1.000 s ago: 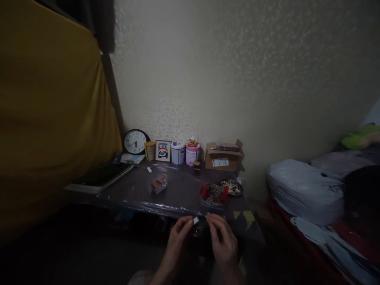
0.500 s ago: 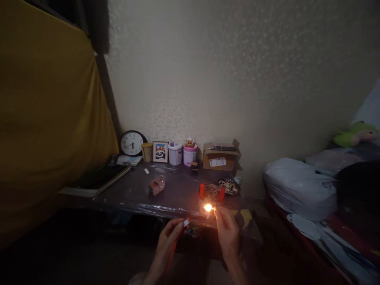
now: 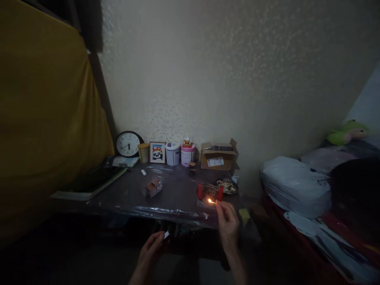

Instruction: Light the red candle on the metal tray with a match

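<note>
The right hand [image 3: 228, 223] pinches a burning match [image 3: 211, 201] between thumb and fingertips, the flame pointing left at the near rim of a round metal dish [image 3: 205, 202]. Two short red candles [image 3: 200, 190] stand in that dish, one at its left side and one at its right. The left hand [image 3: 151, 247] hangs lower and nearer, below the table edge, with its fingers closed on a small matchbox [image 3: 166, 234].

Both dishes sit on the right end of a dark table [image 3: 178, 186] covered in clear plastic; the second dish [image 3: 227, 186], just behind and to the right, holds pale sticks. A wrapped stack of matchboxes [image 3: 153, 187] lies further left. Along the far wall stand a clock [image 3: 128, 144], a framed panda picture [image 3: 157, 152], two tins [image 3: 172, 153] and an open cardboard box [image 3: 219, 156].
</note>
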Tool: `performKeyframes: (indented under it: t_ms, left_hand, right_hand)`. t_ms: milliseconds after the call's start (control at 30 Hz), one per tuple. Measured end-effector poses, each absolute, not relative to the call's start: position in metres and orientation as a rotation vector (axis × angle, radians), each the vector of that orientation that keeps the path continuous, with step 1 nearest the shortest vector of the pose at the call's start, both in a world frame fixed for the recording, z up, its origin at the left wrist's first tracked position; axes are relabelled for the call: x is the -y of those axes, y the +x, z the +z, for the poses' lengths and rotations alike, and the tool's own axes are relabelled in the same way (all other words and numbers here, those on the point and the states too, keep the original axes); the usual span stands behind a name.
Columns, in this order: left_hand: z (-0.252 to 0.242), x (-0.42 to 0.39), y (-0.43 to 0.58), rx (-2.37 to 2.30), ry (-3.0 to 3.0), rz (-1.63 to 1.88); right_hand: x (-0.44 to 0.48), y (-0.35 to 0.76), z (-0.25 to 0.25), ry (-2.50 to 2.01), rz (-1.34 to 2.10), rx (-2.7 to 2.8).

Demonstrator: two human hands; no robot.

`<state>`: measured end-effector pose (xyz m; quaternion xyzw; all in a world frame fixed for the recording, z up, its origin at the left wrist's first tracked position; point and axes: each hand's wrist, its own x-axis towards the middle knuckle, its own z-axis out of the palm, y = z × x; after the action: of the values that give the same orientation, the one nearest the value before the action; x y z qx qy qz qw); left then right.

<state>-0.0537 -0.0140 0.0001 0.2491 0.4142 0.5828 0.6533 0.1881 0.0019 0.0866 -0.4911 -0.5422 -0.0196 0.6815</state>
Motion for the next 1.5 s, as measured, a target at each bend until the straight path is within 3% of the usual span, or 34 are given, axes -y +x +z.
performKeyframes:
  t_ms: [1500]
  left_hand:
    - [0.002, 0.015, -0.054, -0.995, 0.514, 1.295]
  right_hand:
    - [-0.075, 0.180, 0.094, -1.121, 0.049, 1.303]
